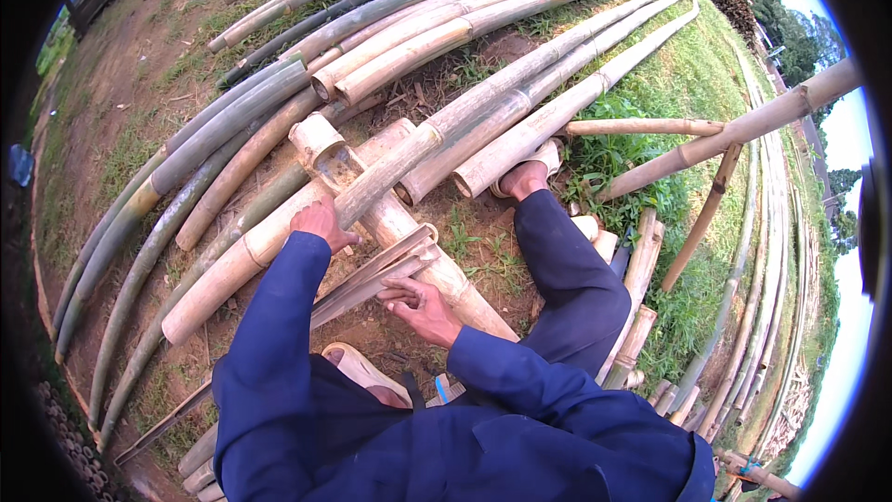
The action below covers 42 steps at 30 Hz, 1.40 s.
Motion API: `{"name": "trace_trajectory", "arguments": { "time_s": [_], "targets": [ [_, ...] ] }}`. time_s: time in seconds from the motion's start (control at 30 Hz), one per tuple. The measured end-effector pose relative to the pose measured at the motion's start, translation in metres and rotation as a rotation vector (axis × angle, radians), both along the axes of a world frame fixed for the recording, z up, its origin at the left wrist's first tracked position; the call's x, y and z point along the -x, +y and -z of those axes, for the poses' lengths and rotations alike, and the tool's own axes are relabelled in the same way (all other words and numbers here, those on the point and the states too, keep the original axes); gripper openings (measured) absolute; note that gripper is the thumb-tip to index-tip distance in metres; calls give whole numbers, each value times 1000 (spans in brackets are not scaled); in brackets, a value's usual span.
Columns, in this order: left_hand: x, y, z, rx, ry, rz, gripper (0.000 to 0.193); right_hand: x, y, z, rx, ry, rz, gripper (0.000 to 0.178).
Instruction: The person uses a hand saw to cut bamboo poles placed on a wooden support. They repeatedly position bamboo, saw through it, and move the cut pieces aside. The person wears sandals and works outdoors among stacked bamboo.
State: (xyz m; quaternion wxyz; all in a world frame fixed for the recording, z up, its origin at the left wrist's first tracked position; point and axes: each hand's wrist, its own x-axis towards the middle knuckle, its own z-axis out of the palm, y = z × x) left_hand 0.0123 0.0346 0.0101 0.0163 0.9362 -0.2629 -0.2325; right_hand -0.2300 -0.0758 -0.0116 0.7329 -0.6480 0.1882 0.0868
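My left hand (321, 224) is beside the near end of a long bamboo pole (409, 151), its thumb stretched away from the palm. Some of its fingers are hard to see against the bamboo. My right hand (426, 312) lies palm partly up against split bamboo strips (379, 270), with its fingers apart and not wrapped round them. The strips rest across a thick bamboo log (451, 281) that slants through the middle. At its far end stands a notched bamboo piece (317, 141) with an opening cut in its side. Another thick pole (243, 256) lies left of my left hand.
Several greenish poles (190, 153) spread over the ground at left, more (483, 14) beyond. At right, a slanted bamboo pole (743, 125) with props stands above grass. My sandalled feet (528, 178) are among the bamboo; short cut pieces (639, 344) lie beside my right leg.
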Motion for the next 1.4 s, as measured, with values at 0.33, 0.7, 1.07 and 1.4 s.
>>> {"name": "trace_trajectory", "arguments": {
  "time_s": [0.33,0.7,1.07,1.4],
  "targets": [
    [-10,-27,30,117,-81,-54,68,113,-75,-4,310,91,341,41],
    [2,111,-96,318,-1,-30,68,106,-63,-33,625,-136,162,38],
    [37,464,-59,-123,-3,-475,70,125,-79,-33,683,-18,67,34],
    [2,524,13,-401,-170,-468,71,145,-89,-33,663,43,133,33]
  ]
}}
